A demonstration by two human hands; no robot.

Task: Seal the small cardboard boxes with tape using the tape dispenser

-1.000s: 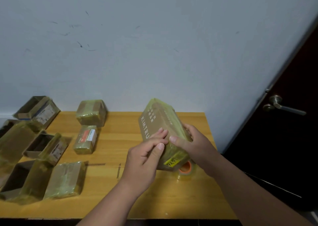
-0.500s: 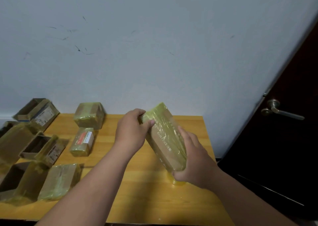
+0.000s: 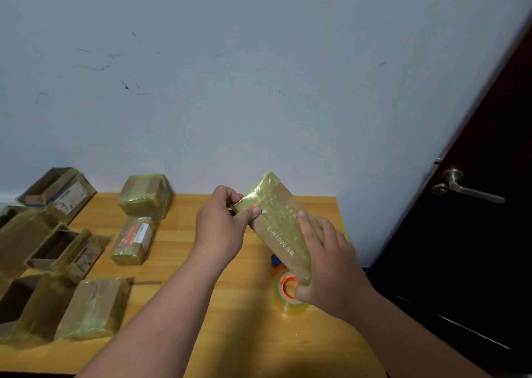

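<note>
- Yellowish tape already wraps much of the small cardboard box, which is held tilted in the air above the right half of the desk, its far end raised toward the wall.
- The left hand has its grip clamped on the upper end of the box, thumb and fingers pinching a loose flap of tape at that corner.
- The right hand cradles the lower end, its grip curled round the box with fingers laid flat along the top face.
- The tape dispenser, clear roll on an orange core, lies on the desk just under the box near the right edge; neither hand touches it.
- The step in hand looks like smoothing down the tape end. To do it well, the thumb should press the flap from the fold outward so no wrinkle or air pocket stays, while the right hand keeps the box from twisting.
- Other boxes sit toward the left and back edges; several near the left edge look open still, so a good deal of the task seems to remain.
</note>
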